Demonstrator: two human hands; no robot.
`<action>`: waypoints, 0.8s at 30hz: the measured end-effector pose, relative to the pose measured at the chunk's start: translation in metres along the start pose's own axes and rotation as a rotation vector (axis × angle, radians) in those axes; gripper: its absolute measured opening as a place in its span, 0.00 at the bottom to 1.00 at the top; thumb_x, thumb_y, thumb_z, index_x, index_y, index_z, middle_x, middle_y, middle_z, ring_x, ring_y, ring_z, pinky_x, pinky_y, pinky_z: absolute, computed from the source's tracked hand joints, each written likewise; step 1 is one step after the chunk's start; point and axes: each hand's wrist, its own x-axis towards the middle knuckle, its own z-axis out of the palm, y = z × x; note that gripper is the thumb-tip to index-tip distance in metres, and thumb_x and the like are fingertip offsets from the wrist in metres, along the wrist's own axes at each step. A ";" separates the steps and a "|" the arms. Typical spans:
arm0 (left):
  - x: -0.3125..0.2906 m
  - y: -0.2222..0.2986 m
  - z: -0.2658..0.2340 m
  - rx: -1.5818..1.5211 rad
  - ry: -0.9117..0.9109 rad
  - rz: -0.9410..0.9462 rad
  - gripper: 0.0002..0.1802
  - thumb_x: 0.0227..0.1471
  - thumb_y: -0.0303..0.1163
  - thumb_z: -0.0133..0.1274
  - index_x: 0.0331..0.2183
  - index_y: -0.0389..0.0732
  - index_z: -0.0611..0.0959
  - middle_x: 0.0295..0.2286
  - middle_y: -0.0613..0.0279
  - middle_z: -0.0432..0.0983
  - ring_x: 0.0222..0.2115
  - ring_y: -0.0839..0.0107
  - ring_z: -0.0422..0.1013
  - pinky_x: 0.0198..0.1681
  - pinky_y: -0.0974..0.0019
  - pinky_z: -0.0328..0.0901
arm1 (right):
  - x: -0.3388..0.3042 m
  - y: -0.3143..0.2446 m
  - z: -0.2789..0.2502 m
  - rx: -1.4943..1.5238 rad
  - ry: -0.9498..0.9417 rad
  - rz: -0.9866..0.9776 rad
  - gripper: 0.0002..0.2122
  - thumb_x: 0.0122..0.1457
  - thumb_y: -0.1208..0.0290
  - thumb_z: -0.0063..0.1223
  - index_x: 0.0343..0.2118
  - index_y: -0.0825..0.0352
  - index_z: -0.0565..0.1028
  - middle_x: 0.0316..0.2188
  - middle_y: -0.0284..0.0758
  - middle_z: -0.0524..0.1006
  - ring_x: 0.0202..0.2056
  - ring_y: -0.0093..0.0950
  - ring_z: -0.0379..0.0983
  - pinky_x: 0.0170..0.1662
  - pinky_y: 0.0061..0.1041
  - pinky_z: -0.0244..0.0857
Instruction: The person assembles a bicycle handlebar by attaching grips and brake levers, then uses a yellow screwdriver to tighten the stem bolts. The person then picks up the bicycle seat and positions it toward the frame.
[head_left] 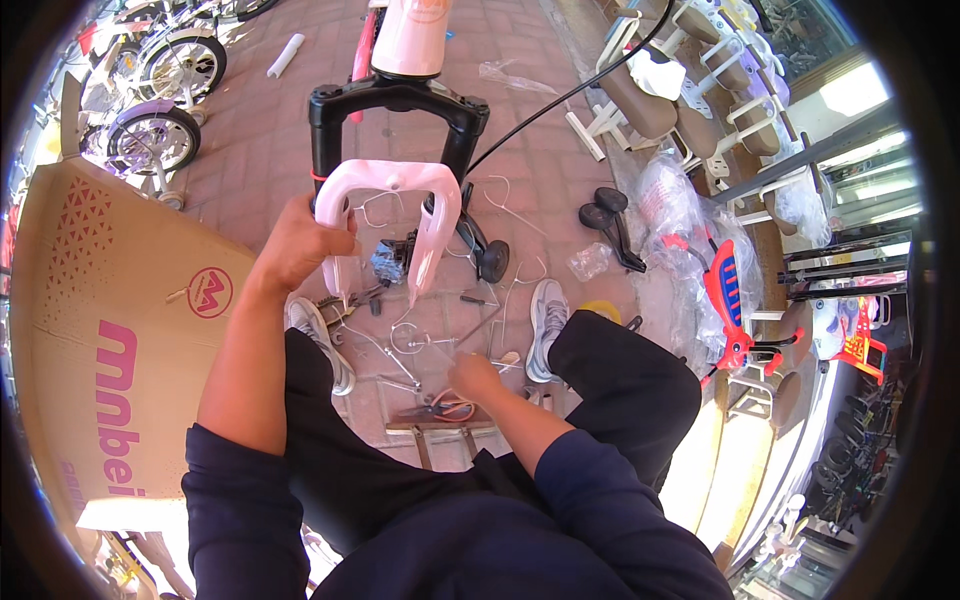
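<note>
Pale pink and black, a bicycle fork [392,176] stands in front of me below a pale pink head tube [408,45]. My left hand [308,240] is wrapped round the fork's left leg. Lower right, my right hand [474,379] is over the ground parts, its fingers blurred and mostly hidden; I cannot make out what it holds. Beneath it are orange-handled pliers [452,408] on a small wooden stool [424,450]. Thin metal rods [385,350] and a blue-wrapped part [387,262] lie between my feet.
A large cardboard box [130,300] stands at my left. Small bicycles [160,140] are parked at far left. Training wheels [612,225], clear plastic wrap [665,205] and a red-and-blue toy [728,300] lie to the right, beside brown seats [640,100]. A black cable [570,95] arcs overhead.
</note>
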 end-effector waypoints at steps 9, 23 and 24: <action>0.000 -0.003 -0.001 0.018 -0.004 0.014 0.19 0.34 0.24 0.67 0.35 0.34 0.83 0.30 0.63 0.80 0.31 0.70 0.75 0.42 0.65 0.69 | 0.022 0.014 0.009 -0.030 -0.022 -0.008 0.14 0.59 0.63 0.53 0.37 0.70 0.81 0.38 0.52 0.83 0.42 0.53 0.80 0.46 0.52 0.74; -0.006 0.012 0.013 0.080 0.058 0.007 0.19 0.35 0.26 0.67 0.35 0.35 0.83 0.29 0.63 0.80 0.31 0.71 0.74 0.42 0.65 0.68 | 0.083 0.127 -0.051 -0.007 0.179 -0.052 0.12 0.61 0.66 0.52 0.36 0.66 0.85 0.39 0.40 0.85 0.39 0.40 0.83 0.39 0.39 0.76; -0.007 0.013 0.012 0.091 0.060 0.004 0.19 0.35 0.27 0.67 0.35 0.35 0.83 0.30 0.63 0.80 0.32 0.70 0.74 0.43 0.65 0.69 | 0.088 0.123 -0.066 0.138 0.220 -0.008 0.12 0.63 0.65 0.52 0.37 0.67 0.84 0.39 0.40 0.85 0.39 0.40 0.83 0.39 0.38 0.76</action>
